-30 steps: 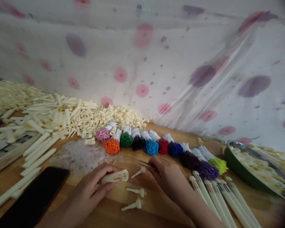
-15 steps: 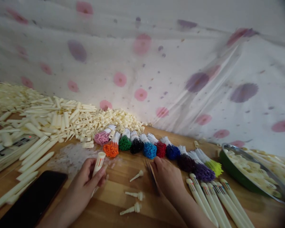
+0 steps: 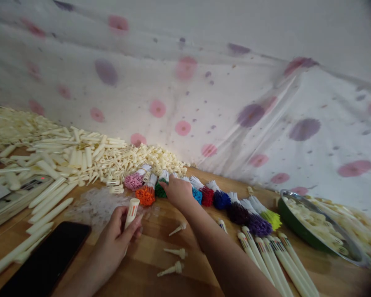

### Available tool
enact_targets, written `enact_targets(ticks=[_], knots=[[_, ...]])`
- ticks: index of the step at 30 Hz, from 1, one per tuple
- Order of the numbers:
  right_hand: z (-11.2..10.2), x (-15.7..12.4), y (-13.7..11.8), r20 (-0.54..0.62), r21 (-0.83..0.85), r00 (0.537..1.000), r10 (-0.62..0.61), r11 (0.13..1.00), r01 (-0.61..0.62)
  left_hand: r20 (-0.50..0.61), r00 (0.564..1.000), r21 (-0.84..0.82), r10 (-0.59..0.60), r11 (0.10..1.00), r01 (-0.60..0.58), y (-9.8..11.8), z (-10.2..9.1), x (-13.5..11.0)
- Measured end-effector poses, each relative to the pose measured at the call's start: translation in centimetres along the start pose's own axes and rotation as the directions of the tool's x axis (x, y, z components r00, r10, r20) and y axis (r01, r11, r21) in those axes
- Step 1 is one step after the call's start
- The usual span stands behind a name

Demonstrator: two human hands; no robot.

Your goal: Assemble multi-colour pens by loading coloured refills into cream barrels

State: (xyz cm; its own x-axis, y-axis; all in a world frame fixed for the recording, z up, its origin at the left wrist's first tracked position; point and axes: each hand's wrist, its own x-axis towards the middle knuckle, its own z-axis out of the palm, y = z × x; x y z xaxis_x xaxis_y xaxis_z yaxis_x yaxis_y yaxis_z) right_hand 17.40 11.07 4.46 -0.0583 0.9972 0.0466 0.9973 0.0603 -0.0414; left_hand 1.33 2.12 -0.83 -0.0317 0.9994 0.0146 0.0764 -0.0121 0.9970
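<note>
My left hand (image 3: 117, 235) is closed around a cream multicolour pen barrel (image 3: 132, 209), held upright, with orange-red showing in the slots at its top end. Farther off, my right hand (image 3: 177, 192) reaches into the row of ink refill bundles, its fingers curled down at the green refills (image 3: 160, 189) and covering most of the black bundle. Those fingertips are partly hidden, so what they pinch is unclear. Left of them lie orange refills (image 3: 145, 196) and pink refills (image 3: 134, 180); to the right are light blue (image 3: 197, 195) and red refills (image 3: 207, 196).
Several cream pointed pen tips (image 3: 175, 253) lie between my arms. Assembled pens (image 3: 275, 255) lie at right, near a green-sided bowl (image 3: 297, 229) of cream parts. A phone (image 3: 46, 260), clear plastic pieces (image 3: 94, 208) and heaped pen parts (image 3: 80, 150) occupy the left.
My right hand has moved left and farther out, from before the light blue and red bundles to the green and black ones. My left hand still holds the barrel, almost in place.
</note>
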Motion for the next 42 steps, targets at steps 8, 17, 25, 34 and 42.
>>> enact_targets(ticks=[8,17,25,34,42], knots=[[-0.8,2.6,1.8,0.233,0.106,0.972,-0.032,0.994,0.008,0.022,0.999,0.001,0.025,1.0,-0.025,-0.6,0.0,0.1],[-1.4,3.3,2.5,0.438,0.335,0.894,-0.092,0.94,-0.067,0.01,1.0,-0.046,0.007,0.999,-0.006,-0.7,1.7,0.2],[-2.5,-1.3,2.7,0.413,0.642,0.88,-0.234,0.76,-0.099,0.05,0.998,0.016,0.048,0.999,-0.049,0.4,3.2,1.5],[-6.0,-10.3,8.7,0.289,0.957,0.814,-0.504,0.177,-0.231,0.186,0.968,0.278,0.17,0.936,-0.217,1.0,0.7,-1.9],[-3.8,-10.3,8.5,0.331,0.942,0.784,-0.526,0.141,-0.304,0.337,0.917,0.389,0.215,0.855,-0.344,0.5,0.9,-2.6]])
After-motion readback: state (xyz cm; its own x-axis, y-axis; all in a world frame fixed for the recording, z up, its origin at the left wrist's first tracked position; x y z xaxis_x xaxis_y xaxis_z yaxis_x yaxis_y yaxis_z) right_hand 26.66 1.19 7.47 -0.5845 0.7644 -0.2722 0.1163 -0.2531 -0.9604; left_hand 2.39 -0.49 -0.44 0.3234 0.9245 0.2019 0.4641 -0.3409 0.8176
